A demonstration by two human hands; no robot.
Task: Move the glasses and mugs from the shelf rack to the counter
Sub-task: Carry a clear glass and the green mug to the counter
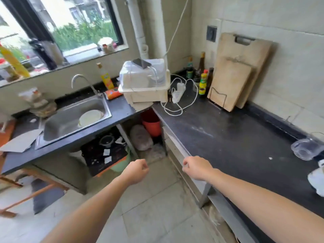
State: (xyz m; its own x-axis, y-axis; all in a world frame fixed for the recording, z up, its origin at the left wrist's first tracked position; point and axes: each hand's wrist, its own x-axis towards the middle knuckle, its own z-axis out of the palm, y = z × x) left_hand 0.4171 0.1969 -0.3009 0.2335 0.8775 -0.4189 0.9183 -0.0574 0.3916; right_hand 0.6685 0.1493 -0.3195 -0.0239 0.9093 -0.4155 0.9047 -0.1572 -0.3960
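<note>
My left hand (pixel 136 171) and my right hand (pixel 196 168) hang in front of me over the tiled floor, both curled into loose fists with nothing in them. The right hand is at the front edge of the dark counter (pixel 233 137). On that counter at the far right lies a clear glass (pixel 305 149) on its side, and a white mug-like object (pixel 316 179) is cut off by the frame's edge. A cream dish rack with a clear lid (pixel 145 81) stands in the counter's corner; what it holds is hidden.
A steel sink (pixel 70 120) with plates in it is at the left, under a window. Sauce bottles (pixel 201 76), a white power strip with cord (pixel 178 92) and two wooden cutting boards (pixel 235 74) line the back wall. Buckets and a black crate sit under the counter.
</note>
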